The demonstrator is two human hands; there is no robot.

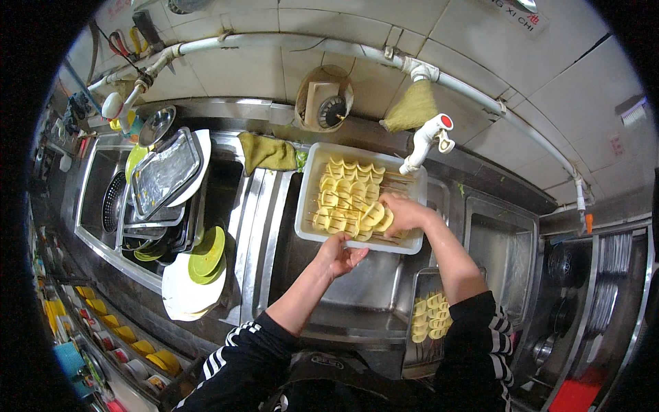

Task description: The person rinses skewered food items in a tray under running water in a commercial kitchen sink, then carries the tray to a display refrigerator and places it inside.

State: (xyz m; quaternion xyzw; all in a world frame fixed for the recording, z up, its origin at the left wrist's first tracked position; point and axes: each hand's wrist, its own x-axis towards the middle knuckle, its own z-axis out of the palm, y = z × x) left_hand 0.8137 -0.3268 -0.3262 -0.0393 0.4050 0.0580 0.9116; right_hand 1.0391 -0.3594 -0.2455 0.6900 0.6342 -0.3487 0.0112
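A white plastic bin (pixel 304 211) sits over the stainless steel sink (pixel 360 283). Rows of thin pale-yellow slices, probably potato, threaded on wooden skewers (pixel 350 188) lie in it. My right hand (pixel 404 213) reaches inside and grips skewered slices (pixel 376 215) near the bin's right front, its fingertips partly hidden. At the front wall, my left hand (pixel 342 256) grips the rim, thumb at the inner side and fingers outside. More skewered slices (pixel 430 316) lie on a metal tray (pixel 414 355) beside my right forearm, which covers part of it.
A white tap (pixel 425 141) overhangs the bin's back right corner. Stacked metal trays (pixel 167 172) and green plates (pixel 208 252) crowd the left sink. Beside the bin lies an olive cloth (pixel 265 153). A white pipe (pixel 309 41) runs along the tiled wall. Yellow-handled containers (pixel 123 335) line the lower left.
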